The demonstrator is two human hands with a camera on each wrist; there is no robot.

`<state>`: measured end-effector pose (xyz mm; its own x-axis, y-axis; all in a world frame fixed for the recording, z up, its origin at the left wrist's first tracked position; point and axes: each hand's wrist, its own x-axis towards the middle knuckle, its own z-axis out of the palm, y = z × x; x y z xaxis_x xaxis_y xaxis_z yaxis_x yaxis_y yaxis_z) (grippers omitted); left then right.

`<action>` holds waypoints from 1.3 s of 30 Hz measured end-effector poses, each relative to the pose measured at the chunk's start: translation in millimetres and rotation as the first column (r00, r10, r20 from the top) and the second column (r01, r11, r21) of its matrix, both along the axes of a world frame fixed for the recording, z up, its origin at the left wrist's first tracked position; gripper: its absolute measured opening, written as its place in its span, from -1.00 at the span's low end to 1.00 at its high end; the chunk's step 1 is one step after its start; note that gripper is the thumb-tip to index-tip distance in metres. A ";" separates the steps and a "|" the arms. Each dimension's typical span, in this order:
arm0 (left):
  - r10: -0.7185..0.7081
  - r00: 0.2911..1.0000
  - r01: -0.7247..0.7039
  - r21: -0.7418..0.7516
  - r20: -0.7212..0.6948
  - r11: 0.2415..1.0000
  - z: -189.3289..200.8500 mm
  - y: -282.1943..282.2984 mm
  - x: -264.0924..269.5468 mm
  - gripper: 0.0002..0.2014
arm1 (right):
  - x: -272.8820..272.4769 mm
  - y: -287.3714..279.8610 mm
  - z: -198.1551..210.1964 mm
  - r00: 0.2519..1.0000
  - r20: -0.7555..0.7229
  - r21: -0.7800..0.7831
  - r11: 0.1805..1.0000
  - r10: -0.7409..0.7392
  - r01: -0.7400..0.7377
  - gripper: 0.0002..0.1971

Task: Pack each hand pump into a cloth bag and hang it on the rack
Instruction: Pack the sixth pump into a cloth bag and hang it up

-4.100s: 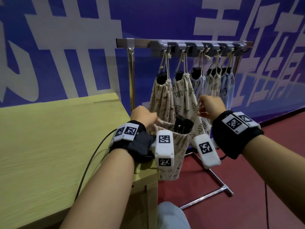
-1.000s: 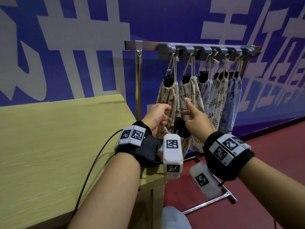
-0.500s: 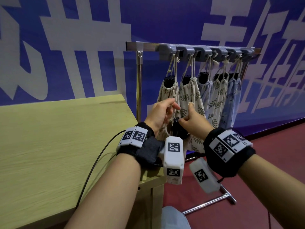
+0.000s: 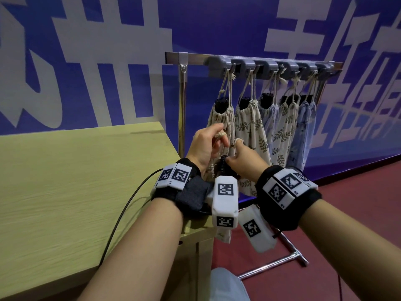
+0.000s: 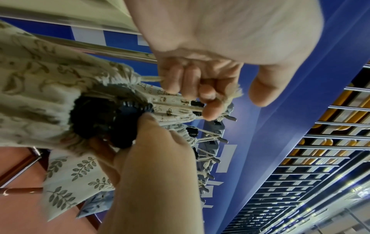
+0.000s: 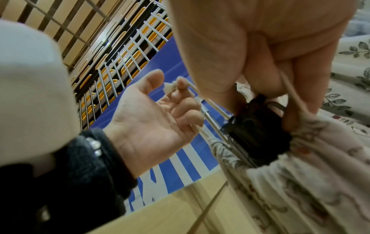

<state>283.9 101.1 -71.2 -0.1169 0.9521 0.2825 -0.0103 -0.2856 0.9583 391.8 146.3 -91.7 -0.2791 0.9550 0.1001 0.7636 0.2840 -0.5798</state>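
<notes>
Head view: left hand (image 4: pixel 206 144) curled round drawstring (image 4: pixel 219 135)

Both forearms bare, no sleeves. Left hand (image 4: pixel 205 144): black and grey fabric wrist strap (image 4: pixel 186 192), white blocks with black square-code markers on top, white camera housing (image 4: pixel 224 200) with two markers, thin black cable (image 4: pixel 128 205) trailing off. Right hand (image 4: pixel 245 161): black wristband (image 4: pixel 288 205), marker blocks, white marked housing (image 4: pixel 256 231) below wrist.

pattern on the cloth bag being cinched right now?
Cream drawstring cloth bag with an olive-grey leaf print; clearest in the left wrist view.
</notes>
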 end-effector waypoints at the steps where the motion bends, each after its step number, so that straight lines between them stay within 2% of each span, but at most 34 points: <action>1: 0.002 1.000 -0.002 -0.004 0.001 1.000 0.1 -0.2 0.5 -0.55 | 0.5 -0.1 0.2 1.000 -0.001 -0.001 1.000 -0.004 0.004 -0.74; 5: 0.133 0.991 -0.134 -0.110 -0.023 0.985 -0.9 3.6 -0.7 -0.72 | 4.3 -0.6 -7.8 0.999 -0.040 -0.012 1.000 -0.002 0.002 -0.73; 7: 0.161 0.987 -0.149 -0.249 0.026 0.957 -3.1 5.6 -3.7 -0.81 | 7.0 -3.0 -14.7 0.985 -0.173 -0.056 0.998 0.001 -0.010 -0.70; 9: 0.152 0.986 -0.117 -0.349 0.074 0.930 -5.8 7.8 -7.2 -0.80 | 8.3 -8.3 -17.2 0.910 -0.415 -0.148 0.988 -0.024 -0.041 -0.43; 10: 0.159 0.983 -0.115 -0.376 0.088 0.919 -7.1 9.6 -9.1 -0.82 | 9.1 -10.9 -16.3 0.853 -0.520 -0.170 0.984 -0.039 -0.058 -0.37; 13: 0.184 0.980 -0.139 -0.416 0.072 0.899 -8.0 11.8 -10.4 -0.83 | 10.1 -15.6 -7.4 0.718 -0.693 -0.177 0.981 -0.065 -0.082 -0.41; 16: 0.235 0.969 -0.186 -0.412 0.072 0.892 -6.2 12.9 -10.2 -0.71 | 10.8 -15.5 -3.5 0.683 -0.726 -0.116 0.993 -0.073 -0.018 -0.45; 18: 0.236 0.968 -0.183 -0.407 0.084 0.895 -6.1 12.5 -9.6 -0.55 | 11.9 -15.1 -4.2 0.677 -0.731 -0.085 0.996 -0.087 0.036 -0.44; 20: 0.186 0.981 -0.145 -0.402 0.064 0.904 -6.7 12.3 -9.1 -0.36 | 11.8 -14.2 -3.6 0.666 -0.742 -0.052 0.997 -0.072 0.050 -0.50; 22: 0.097 0.995 -0.077 -0.401 0.031 0.913 -5.5 11.8 -7.7 -0.19 | 10.3 -13.2 0.5 0.645 -0.762 -0.024 0.999 -0.048 0.046 -0.66; 25: -0.033 0.999 0.035 -0.403 0.012 0.915 -1.6 7.4 -2.7 -0.06 | 11.0 -10.7 7.3 0.638 -0.768 0.003 0.997 -0.045 0.073 -0.80; 28: -0.077 0.997 0.077 -0.397 0.016 0.915 1.5 3.3 0.7 -0.02 | 17.7 -8.6 8.2 0.629 -0.774 -0.010 0.995 -0.074 0.104 -0.88; 31: -0.100 0.995 0.090 -0.418 -0.002 0.904 -0.2 4.4 -0.7 -0.03 | 22.8 -8.3 4.6 0.594 -0.799 -0.042 0.993 -0.099 0.109 -0.82; 34: -0.150 0.986 0.098 -0.457 -0.078 0.884 -5.1 7.1 -2.0 -0.04 | 23.2 -8.2 2.1 0.570 -0.815 -0.066 0.994 -0.104 0.086 -0.81; 37: -0.149 0.981 0.079 -0.441 -0.126 0.894 -4.8 6.3 -2.6 -0.14 | 21.9 -9.5 5.3 0.568 -0.820 -0.063 0.997 -0.078 0.046 -0.84; 39: -0.103 0.987 0.047 -0.400 -0.120 0.915 -1.7 3.5 -2.6 -0.29 | 22.2 -10.1 8.6 0.597 -0.800 -0.035 0.998 -0.055 0.045 -0.83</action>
